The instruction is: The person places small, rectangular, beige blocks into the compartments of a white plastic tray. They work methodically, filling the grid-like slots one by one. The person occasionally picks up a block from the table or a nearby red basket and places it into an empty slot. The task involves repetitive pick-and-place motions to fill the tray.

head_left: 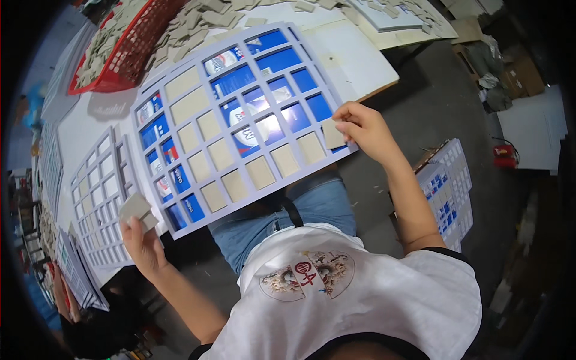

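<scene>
Beige tile (333,135) pinched in right hand (364,130), corner cell (338,149) of grid tray (225,209) beneath fingertips; left hand (144,249) grips tile stack (135,206); skewed release might snag divider (321,138).

Right fingers (348,110) on tile (332,137) at corner of grid panel (267,189), tiles (137,207) in left fingers (135,233)

Table: white top (367,78), brownish edge at right
Grid frame: big, lavender-white (227,132), laid tilted, near edge out over the lap
Basket: red plastic (133,45), far left, full of beige tiles
Loose tiles: beige (201,23), heaped along far side
Left frames: smaller-looking gridded stack (112,203), overlapping
</scene>
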Demonstrator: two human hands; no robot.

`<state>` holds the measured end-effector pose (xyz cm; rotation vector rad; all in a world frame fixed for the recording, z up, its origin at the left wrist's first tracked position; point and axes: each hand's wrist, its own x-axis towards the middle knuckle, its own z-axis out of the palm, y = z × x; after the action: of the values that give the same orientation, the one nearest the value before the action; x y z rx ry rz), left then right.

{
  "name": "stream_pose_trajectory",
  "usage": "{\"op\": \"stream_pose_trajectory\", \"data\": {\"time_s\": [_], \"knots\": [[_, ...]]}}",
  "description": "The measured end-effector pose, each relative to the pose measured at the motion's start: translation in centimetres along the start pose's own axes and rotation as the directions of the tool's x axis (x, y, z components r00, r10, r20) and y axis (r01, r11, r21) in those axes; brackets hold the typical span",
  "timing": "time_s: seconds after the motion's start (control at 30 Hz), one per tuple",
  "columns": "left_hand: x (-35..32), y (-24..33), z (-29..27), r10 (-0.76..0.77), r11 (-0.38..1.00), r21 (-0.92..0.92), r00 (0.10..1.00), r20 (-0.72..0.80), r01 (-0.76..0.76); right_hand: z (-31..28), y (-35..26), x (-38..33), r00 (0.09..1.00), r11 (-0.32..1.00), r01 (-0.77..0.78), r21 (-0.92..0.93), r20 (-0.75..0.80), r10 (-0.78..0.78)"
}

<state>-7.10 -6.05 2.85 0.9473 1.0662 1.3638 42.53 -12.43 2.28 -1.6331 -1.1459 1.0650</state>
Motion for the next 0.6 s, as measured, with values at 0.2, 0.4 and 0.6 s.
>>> {"op": "stream_pose_trajectory", "data": {"time_s": [0.2, 0.4, 0.6], "knots": [[-5.2, -0.6, -15.4, 0.124, 0.939, -0.226, 0.867, -0.483, -0.260, 0.9, 1.7, 0.4, 0.955, 0.913, 0.292, -0.286, 0.028, -0.297], [-5.7, -0.2, -19.0, -0.051, 0.953, -0.247, 0.714, -0.698, -0.173, 0.5, 1.9, -0.7, 0.830, 0.477, 0.513, -0.714, 0.271, -0.488], [-4.0, -1.8, -19.2, -0.445, 0.878, -0.416, 0.729, -0.520, 0.238, 0.8, -0.3, -2.6, 0.872, 0.645, 0.487, -0.589, 0.279, -0.403]]}}
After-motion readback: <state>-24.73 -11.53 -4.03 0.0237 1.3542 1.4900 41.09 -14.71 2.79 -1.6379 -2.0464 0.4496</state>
